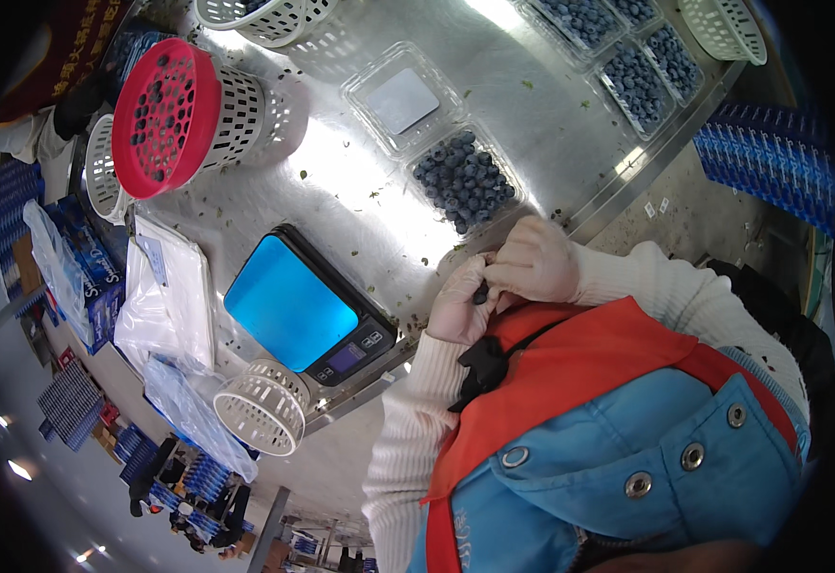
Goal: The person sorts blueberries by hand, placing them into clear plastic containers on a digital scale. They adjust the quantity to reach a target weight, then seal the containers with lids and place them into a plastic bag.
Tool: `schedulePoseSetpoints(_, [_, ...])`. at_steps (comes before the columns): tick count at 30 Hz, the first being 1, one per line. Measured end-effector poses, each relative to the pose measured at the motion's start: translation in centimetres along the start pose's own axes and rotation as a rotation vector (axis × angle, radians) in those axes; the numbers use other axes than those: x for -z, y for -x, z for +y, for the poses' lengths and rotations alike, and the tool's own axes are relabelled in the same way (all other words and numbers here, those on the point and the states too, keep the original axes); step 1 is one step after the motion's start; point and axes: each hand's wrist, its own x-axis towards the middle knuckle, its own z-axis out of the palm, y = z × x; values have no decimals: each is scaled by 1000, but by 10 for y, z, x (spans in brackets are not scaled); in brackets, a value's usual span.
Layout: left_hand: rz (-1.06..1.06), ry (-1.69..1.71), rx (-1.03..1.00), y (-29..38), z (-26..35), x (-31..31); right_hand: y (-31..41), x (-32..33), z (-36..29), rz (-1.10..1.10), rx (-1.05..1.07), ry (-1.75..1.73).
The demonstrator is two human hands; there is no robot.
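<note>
My left hand [460, 302], in a thin pale glove, holds a small dark round thing, apparently a blueberry [481, 293]. My right hand [537, 259], also gloved, has its fingers bent against the left fingertips; whether it grips anything is hidden. Just beyond them a clear plastic clamshell holds blueberries [464, 179]. Its open lid [399, 97], with a pale rectangular pad inside, lies farther back. To the left of the hands is a digital scale [292, 301] with a shiny blue pan.
A red perforated basket [166, 118] with berries leans against white baskets. Filled clamshells [639, 89] stand at the back right, near another basket [724, 29]. Plastic bags [166, 294] and a small white basket [263, 408] lie left of the scale. Leaf bits dot the metal table [331, 193].
</note>
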Motion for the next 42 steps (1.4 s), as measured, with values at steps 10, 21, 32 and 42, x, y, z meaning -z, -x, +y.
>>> schedulePoseSetpoints(10, [18, -8, 73, 8, 12, -22, -54, 11, 57, -1, -545, 112])
schedulePoseSetpoints(21, [90, 69, -54, 2, 14, -34, -30, 0, 54, 166, -480, -80])
schedulePoseSetpoints(32, [103, 167, -63, -6, 14, -25, -8, 24, 52, 146, -443, -19])
schedulePoseSetpoints(42, [74, 178, -76, -11, 10, -26, -20, 14, 28, -121, -518, 191])
